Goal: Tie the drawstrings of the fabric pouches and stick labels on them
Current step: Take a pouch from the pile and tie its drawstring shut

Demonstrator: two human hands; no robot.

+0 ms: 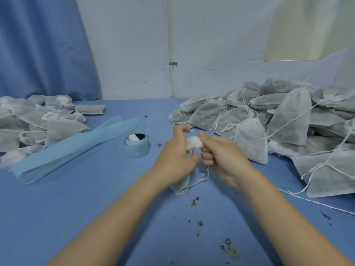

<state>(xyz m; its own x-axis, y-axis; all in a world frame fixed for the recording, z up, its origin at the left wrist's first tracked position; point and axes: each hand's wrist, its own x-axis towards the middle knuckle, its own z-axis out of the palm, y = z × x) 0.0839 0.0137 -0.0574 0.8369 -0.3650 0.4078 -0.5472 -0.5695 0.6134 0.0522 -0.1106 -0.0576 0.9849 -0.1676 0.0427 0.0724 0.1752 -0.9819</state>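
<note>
Herb crumbs (pixel 228 246) scattered on blue tabletop (pixel 96 217), white wall (pixel 134 45) behind.
White pouch (pixel 194 144), neck bunched, is gripped by left hand (pixel 176 152) and right hand (pixel 221 152).

Both hands (pixel 199 150) grip a white pouch (pixel 194 144) above the blue table (pixel 96 208).

White pouch (pixel 194 144) over a blue surface (pixel 96 208) flecked with dark crumbs, grey-white pouches (pixel 288 120) heaped right, pale-blue label roll (pixel 137 145) and backing strip (pixel 76 144) left.
</note>
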